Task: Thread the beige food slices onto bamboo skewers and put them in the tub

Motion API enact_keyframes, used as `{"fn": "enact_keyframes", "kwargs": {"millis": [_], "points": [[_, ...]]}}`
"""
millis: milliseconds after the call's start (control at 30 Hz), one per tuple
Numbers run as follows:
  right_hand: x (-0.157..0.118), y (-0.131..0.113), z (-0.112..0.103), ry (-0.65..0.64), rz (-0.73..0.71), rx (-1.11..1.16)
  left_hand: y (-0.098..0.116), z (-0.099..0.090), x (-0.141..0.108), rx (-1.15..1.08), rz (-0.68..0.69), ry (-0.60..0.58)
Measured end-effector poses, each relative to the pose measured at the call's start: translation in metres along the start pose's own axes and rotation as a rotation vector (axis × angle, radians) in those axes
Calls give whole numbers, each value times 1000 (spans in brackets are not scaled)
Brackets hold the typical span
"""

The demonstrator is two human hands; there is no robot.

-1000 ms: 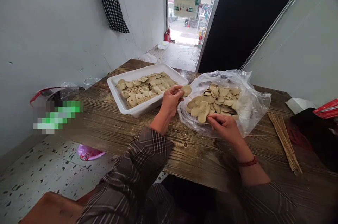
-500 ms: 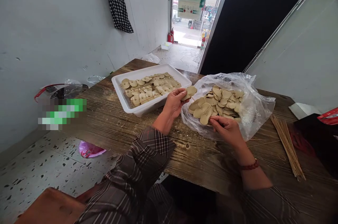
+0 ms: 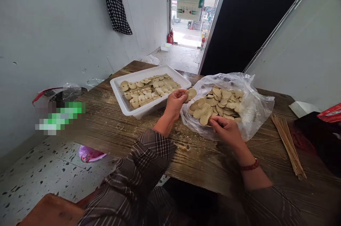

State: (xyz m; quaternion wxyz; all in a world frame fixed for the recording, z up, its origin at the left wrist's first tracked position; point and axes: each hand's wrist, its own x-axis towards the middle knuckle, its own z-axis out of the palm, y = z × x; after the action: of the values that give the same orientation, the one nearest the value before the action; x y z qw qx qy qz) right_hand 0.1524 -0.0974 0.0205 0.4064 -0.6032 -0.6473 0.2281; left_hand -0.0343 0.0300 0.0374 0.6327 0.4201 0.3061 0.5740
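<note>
My left hand point(image 3: 176, 102) pinches a round, flat, beige slice point(image 3: 191, 94) between thumb and fingers, just right of the tray. My right hand point(image 3: 226, 129) is closed at the near end of a thin wooden skewer, most of it hidden by several slices point(image 3: 204, 114) threaded on it. A short bare bit of the skewer point(image 3: 193, 100) shows between those slices and the one in my left hand. Behind them an open clear plastic bag point(image 3: 253, 112) holds a heap of loose beige slices point(image 3: 226, 99). What the material is, I cannot tell for sure.
A white tray point(image 3: 119, 102) with rows of skewered slices point(image 3: 151, 89) stands at left on the wooden table point(image 3: 106, 126). Loose wooden skewers point(image 3: 289, 146) lie in a bundle at right, near a dark bag point(image 3: 317, 137). A stool point(image 3: 50, 210) is at lower left.
The whole view has shifted slightly. Both hands keep their grips, and the slice in my left hand has turned a little to face the camera.
</note>
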Motion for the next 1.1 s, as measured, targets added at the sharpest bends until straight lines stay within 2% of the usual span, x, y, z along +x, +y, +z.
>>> {"fn": "enact_keyframes", "kwargs": {"millis": [333,467,700,833,967,1100], "points": [[1,1,2,-22,-28,13,-2,0,-1,141,48,-78],[1,1,3,-21,17,90,0,2,-3,157,48,-120],[1,8,6,13,152,292,-1,2,-4,-100,-209,-152],[2,6,6,18,137,293,-4,5,-8,-153,-317,-258],[2,0,7,-4,81,205,-8,11,-13,-181,-325,-290],[3,-2,10,33,44,119,-10,15,-15,-173,-303,-284]]}}
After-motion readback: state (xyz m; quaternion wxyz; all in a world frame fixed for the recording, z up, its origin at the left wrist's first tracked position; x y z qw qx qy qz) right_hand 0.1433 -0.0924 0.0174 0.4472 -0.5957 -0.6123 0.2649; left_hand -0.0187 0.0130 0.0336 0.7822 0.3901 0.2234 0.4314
